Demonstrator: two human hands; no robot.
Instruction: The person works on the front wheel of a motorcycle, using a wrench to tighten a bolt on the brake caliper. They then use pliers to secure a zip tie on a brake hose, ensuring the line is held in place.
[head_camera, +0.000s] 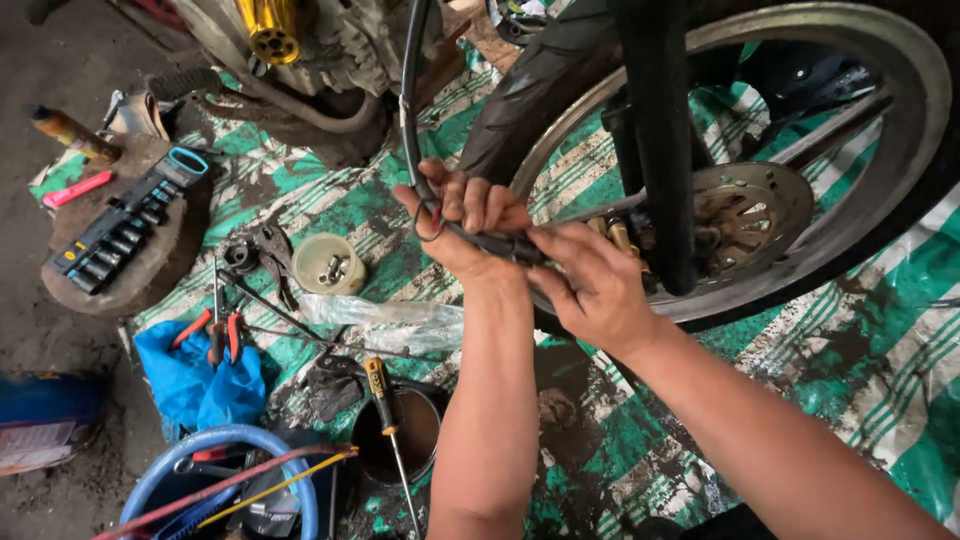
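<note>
Resting in cup (312, 262): bolts (334, 269)

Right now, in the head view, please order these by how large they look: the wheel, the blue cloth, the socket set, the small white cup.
1. wheel
2. blue cloth
3. socket set, close to the cloth, unsure
4. small white cup

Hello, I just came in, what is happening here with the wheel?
A person is working beside a motorcycle wheel that stands over a green and white tarp. The left hand grips a black cable that comes down from above. The right hand pinches the cable's lower end near the brake disc. Pliers, a screwdriver and a socket set lie on the ground nearby.
</note>
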